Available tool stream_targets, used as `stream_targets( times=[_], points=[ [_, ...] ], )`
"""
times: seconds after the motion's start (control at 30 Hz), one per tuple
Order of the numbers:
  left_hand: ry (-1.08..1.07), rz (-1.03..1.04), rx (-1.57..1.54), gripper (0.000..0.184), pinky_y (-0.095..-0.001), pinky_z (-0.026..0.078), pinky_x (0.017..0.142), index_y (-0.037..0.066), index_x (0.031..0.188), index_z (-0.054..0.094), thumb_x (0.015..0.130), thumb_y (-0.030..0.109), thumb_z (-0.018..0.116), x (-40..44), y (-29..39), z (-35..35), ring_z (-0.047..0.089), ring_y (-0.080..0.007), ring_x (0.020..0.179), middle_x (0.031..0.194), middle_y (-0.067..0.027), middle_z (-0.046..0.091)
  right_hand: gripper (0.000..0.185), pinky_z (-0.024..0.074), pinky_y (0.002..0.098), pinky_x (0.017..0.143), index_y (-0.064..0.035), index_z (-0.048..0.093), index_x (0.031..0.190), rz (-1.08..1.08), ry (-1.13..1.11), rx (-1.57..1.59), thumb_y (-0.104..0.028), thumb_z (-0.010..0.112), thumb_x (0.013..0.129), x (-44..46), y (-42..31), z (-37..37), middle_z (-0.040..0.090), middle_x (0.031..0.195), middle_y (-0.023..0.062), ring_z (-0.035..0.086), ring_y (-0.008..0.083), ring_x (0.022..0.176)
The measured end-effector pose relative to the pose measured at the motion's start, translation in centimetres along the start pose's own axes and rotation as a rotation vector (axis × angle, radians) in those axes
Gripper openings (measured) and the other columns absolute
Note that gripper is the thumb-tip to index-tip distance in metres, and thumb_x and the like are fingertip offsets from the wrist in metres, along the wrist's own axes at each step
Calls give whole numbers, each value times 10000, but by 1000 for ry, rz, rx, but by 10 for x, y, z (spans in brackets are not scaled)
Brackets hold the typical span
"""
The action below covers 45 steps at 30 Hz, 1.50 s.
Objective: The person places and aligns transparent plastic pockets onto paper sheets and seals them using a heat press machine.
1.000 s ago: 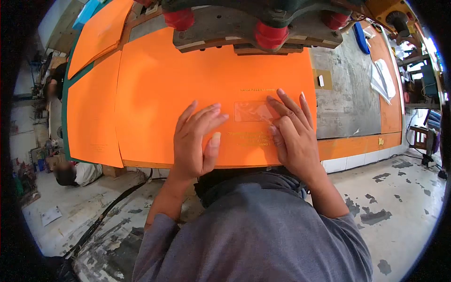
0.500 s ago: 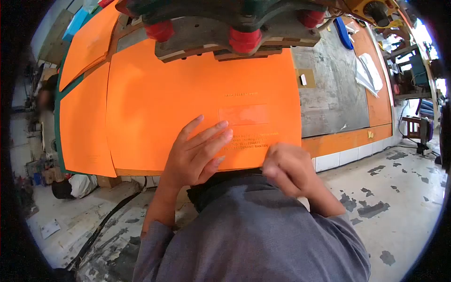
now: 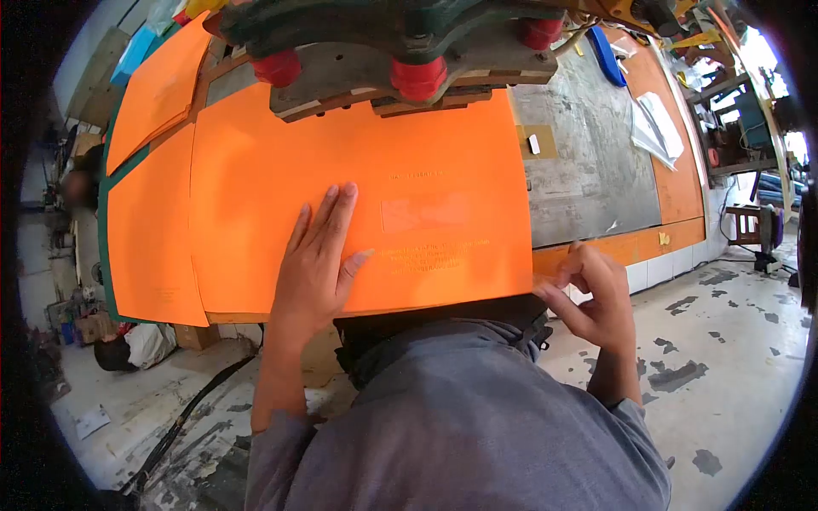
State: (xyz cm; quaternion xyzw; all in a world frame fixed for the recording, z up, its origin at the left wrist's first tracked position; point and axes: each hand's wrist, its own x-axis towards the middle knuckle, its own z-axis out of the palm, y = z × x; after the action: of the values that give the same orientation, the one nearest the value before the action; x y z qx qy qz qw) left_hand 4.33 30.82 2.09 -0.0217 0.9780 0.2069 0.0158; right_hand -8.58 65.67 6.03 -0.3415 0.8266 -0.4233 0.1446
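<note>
A large orange sheet (image 3: 290, 162) with a clear rectangular window (image 3: 424, 211) and lines of embossed-looking text (image 3: 434, 255) lies in front of me. My left hand (image 3: 311, 277) rests on it, left of the window, fingers stretched out and palm down. Beside the sheet's near right corner is my right hand (image 3: 596, 294), its thumb and fingers drawn together. One fingertip there is blurred, and I cannot tell whether they pinch the sheet's edge. The sheet's far edge passes below a heavy dark press head (image 3: 341, 77) with red fittings (image 3: 417, 78).
More orange sheets (image 3: 158, 230) lie to the left, with a stack (image 3: 158, 94) behind them. On the right are a grey metal plate (image 3: 588, 170), clear plastic pieces (image 3: 656, 132) and a blue-handled object (image 3: 607, 58). A black cable (image 3: 196, 417) crosses the floor.
My right hand has moved right, from the sheet's near edge to its corner. My left hand has shifted left, away from the window, and flattened. The whole view has turned slightly.
</note>
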Motion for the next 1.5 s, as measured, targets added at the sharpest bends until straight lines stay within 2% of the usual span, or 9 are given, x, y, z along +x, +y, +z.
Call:
stream_targets(
  times=[0.17, 0.33, 0.53, 0.7, 1.0, 1.13, 1.2, 1.3, 1.5],
  points=[
    [20, 61, 28, 751, -550, 196, 1341, 55, 1729, 191, 1115, 326, 528, 23, -15, 1, 283, -355, 1640, 1775, -146, 306, 357, 407, 376, 558, -53, 505, 800, -114, 148, -119, -115, 836, 919, 13, 10, 13, 513, 707, 85, 533, 260, 589],
    [43, 124, 52, 728, -550, 193, 1343, 67, 1734, 182, 1133, 325, 502, 62, -36, 0, 272, -345, 1646, 1784, -140, 288, 360, 398, 391, 549, -48, 499, 800, -149, 199, -101, -136, 820, 935, 30, 16, 13, 488, 702, 89, 514, 274, 567],
    [94, 140, 127, 698, -558, 209, 1338, 87, 1732, 200, 1146, 339, 485, 98, -49, 1, 300, -379, 1626, 1755, -194, 325, 256, 441, 436, 565, -38, 570, 861, -149, 225, -183, -167, 766, 962, 47, 36, 7, 557, 748, 128, 581, 357, 612],
    [170, 155, 150, 597, -546, 297, 1293, 46, 1634, 395, 1143, 366, 511, 117, -66, 5, 408, -461, 1540, 1635, -286, 463, 129, 530, 513, 712, -58, 661, 993, -153, 320, -326, -179, 668, 1035, 62, 47, -3, 659, 910, 157, 677, 430, 802],
    [215, 167, 127, 567, -575, 431, 1110, 21, 1544, 465, 1142, 417, 514, 135, -72, 3, 534, -499, 1354, 1446, -298, 595, 220, 546, 506, 795, -113, 714, 1236, -116, 336, -303, -229, 593, 1095, 73, 55, 4, 668, 1000, 161, 681, 417, 887],
    [209, 146, 103, 563, -564, 433, 1116, 25, 1548, 470, 1143, 414, 510, 133, -73, 4, 531, -494, 1361, 1459, -293, 595, 239, 551, 490, 822, -135, 718, 1277, -55, 298, -351, -220, 620, 1076, 64, 54, 15, 655, 991, 149, 678, 398, 909],
    [199, 165, 136, 572, -561, 420, 1148, 27, 1567, 465, 1144, 411, 508, 133, -75, 5, 519, -498, 1382, 1513, -284, 567, 298, 513, 481, 803, -95, 726, 1306, -91, 274, -408, -113, 616, 1029, 63, 54, 18, 616, 939, 159, 640, 380, 870],
    [232, 180, 152, 577, -564, 398, 1185, 20, 1576, 463, 1146, 403, 503, 128, -70, 6, 498, -493, 1415, 1566, -274, 531, 312, 514, 474, 782, -100, 733, 1305, -143, 278, -472, -100, 625, 1012, 63, 53, 19, 595, 914, 148, 642, 367, 857],
    [262, 214, 145, 563, -557, 386, 1206, 3, 1564, 470, 1141, 370, 524, 128, -69, 8, 472, -479, 1451, 1572, -273, 526, 272, 540, 482, 789, -129, 727, 1275, -65, 266, -410, -212, 701, 1018, 62, 58, 17, 630, 972, 121, 671, 348, 886]
  ],
)
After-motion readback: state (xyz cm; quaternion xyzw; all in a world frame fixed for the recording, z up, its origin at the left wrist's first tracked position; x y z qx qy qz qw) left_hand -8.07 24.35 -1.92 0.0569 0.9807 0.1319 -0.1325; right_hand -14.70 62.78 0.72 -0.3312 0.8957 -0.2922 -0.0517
